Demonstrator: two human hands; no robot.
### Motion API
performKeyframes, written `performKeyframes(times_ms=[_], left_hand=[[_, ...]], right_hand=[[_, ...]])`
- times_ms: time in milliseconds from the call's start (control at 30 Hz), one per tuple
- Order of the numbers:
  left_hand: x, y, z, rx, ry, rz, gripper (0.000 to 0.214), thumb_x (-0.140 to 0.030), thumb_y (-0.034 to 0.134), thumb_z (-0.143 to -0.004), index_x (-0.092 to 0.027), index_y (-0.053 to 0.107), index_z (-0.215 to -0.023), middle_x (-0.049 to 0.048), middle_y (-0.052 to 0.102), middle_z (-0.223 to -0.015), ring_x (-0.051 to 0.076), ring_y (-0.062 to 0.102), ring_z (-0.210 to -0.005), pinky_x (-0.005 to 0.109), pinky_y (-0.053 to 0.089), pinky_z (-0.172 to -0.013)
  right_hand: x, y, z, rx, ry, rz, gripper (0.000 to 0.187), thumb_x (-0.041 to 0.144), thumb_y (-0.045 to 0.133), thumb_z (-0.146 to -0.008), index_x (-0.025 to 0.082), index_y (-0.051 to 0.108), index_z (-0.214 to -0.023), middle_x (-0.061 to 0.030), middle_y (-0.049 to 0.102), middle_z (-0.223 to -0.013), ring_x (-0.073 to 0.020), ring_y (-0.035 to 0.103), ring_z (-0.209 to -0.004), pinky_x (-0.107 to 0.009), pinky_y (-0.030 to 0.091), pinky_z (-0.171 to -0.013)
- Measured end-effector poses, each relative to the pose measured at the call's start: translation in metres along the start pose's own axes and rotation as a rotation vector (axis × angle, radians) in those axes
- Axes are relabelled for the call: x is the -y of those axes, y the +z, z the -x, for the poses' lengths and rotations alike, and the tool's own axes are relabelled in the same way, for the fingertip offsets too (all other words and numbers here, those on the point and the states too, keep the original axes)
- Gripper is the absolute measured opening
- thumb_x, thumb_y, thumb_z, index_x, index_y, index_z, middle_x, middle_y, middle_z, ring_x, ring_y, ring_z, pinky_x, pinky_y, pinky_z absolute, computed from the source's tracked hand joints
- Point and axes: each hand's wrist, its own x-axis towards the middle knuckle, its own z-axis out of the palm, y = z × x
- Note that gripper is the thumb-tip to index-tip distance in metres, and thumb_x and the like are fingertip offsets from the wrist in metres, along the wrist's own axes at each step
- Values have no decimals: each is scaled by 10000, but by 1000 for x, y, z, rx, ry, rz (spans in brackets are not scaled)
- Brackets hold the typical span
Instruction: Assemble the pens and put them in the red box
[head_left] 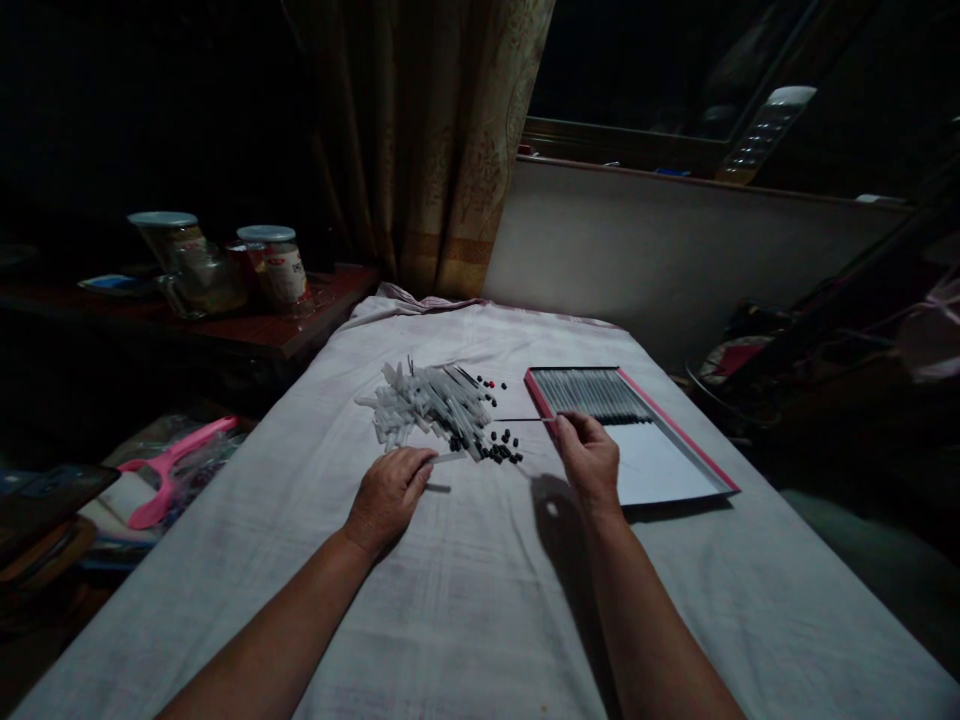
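My left hand (pixel 390 498) is closed on a pale, translucent pen barrel (pixel 451 457), whose end sticks out to the right of the fingers. Between the thumb and fingers of my right hand (pixel 590 462) is a thin dark pen refill (pixel 521 420), pointing left toward the pile. Just beyond the left hand lies a heap of whitish pen barrels (pixel 427 400). Small black pen plugs (pixel 502 452) are scattered along the heap's right side, with a red one among them. A shallow pink-edged box (pixel 667 470) beside my right hand holds a row of pens (pixel 589 393) in its far half.
A pale cloth (pixel 480 610) covers the work surface. On a dark wooden table (pixel 300 330) at left stand lidded jars (pixel 277 265) and a glass jug (pixel 199 285). A pink-handled item (pixel 176 465) lies low at left. A curtain (pixel 442 150) hangs behind.
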Motion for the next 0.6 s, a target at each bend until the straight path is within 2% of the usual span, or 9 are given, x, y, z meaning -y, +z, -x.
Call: performKeyframes(times_ms=[67,167,267,400,600], left_hand=[[-1,-2,0,-5,0,14,228,-272,456,-970,-187,650,-1052,70,727,-939,204,679,-868,346,540,-793],[-1,-3,0,10,15,13,226,-271,461,-965,-188,651,-1056,72,728,-946,205,675,-872,350,537,-802],[-1,-2,0,22,32,-3,229,-275,464,-965,-179,649,-1059,78,728,-949,210,675,-872,356,535,-807],[-1,-1,1,7,34,-14,241,-284,450,-973,-175,650,-1050,80,728,-932,207,676,-852,348,537,-791],[-1,-2,0,24,36,-7,238,-282,452,-973,-176,653,-1045,80,732,-939,204,677,-851,348,539,-789]], right_hand=[[-2,-2,16,-41,86,-188,424,563,657,-718,150,676,-809,-13,615,-630,-140,538,-556,-267,441,-543],[5,0,33,2,149,-274,401,548,703,-690,159,659,-774,16,566,-585,-112,482,-504,-237,374,-476],[14,2,37,55,160,-293,389,541,709,-692,163,653,-764,27,547,-560,-108,475,-500,-229,347,-463],[18,0,36,62,153,-294,402,564,702,-689,169,641,-737,34,528,-542,-107,471,-496,-228,340,-456],[16,2,39,116,142,-303,364,524,708,-706,166,672,-760,31,553,-551,-110,493,-503,-233,389,-481]])
